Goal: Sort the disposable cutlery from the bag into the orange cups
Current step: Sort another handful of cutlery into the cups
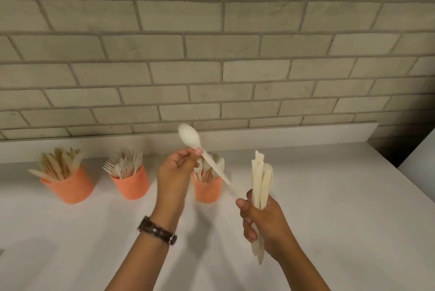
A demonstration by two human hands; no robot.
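Note:
My left hand (175, 170) pinches a white disposable spoon (189, 136) by its neck, bowl up, above the right orange cup (207, 190), which holds spoons. My right hand (261, 220) grips a bundle of cream cutlery (261, 177) upright; the spoon's handle tip points toward it. The left orange cup (70, 186) holds knives. The middle orange cup (131, 183) holds forks. No bag is in view.
The cups stand in a row on a white counter (329, 208) against a low white ledge (282, 133) and a grey brick wall. The counter's right edge drops off at the far right. A dark watch (156, 230) is on my left wrist.

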